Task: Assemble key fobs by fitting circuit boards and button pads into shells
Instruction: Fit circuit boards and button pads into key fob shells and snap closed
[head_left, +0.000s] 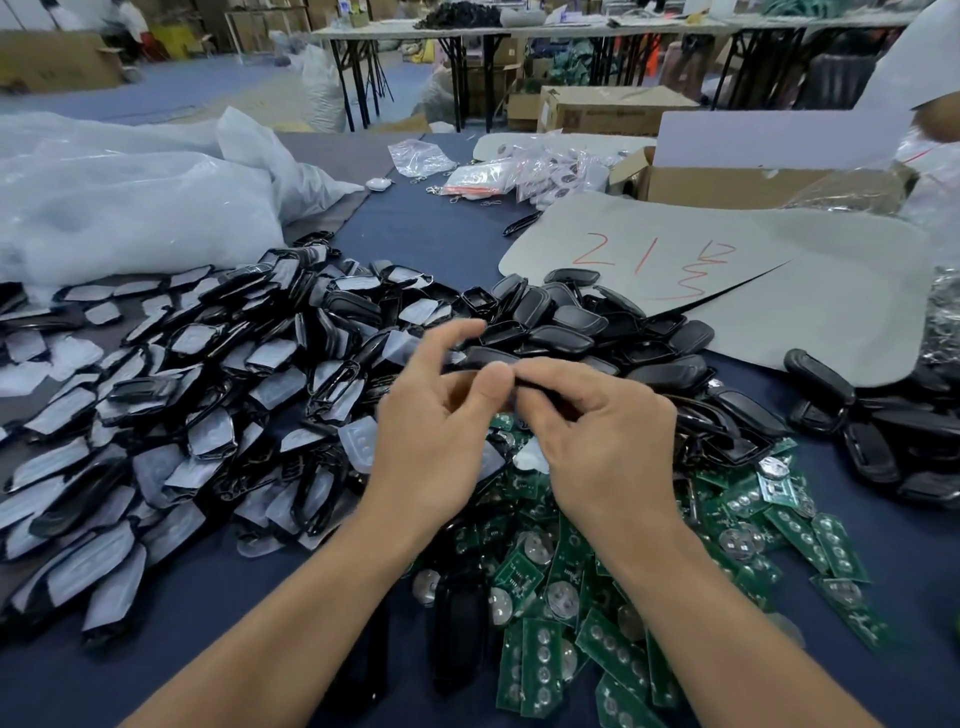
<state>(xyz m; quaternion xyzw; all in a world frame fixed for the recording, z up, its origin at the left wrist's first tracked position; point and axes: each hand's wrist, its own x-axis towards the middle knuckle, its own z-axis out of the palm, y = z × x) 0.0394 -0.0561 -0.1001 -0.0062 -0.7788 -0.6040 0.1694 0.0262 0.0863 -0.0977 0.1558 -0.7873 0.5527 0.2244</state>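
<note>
- Caught mid-assembly, by the look of it: both hands closed together on one black shell (543, 392), raised just above the heaps on the table (441, 234).
- Pinched one end with the left hand (431, 421), thumb on top and forefinger lifted clear; curled the right hand (597, 436) round the other end.
- Could not tell, through blur and covering fingers, whether a board or a pad already sat inside.
- Judged the step as pressing a part home in that shell, or squaring it up for the next part.
- Found the green circuit boards (571, 597) heaped directly beneath and to the right of the wrists, within easy reach.
- Found a pale button pad (358, 441) lying loose just left of the left hand, beside a wide spread of pad-lined shells (208, 389).
- Found bare black shells (571, 327) piled beyond the fingertips, partly over a grey sheet (779, 291) marked in red.
- Reckoned the next move needed even thumb pressure along the rim, with the shell kept level so nothing inside tipped.
- Reckoned one hand would then have to let go to pick a single board from a tangled pile, probably the right, being nearer.
</note>
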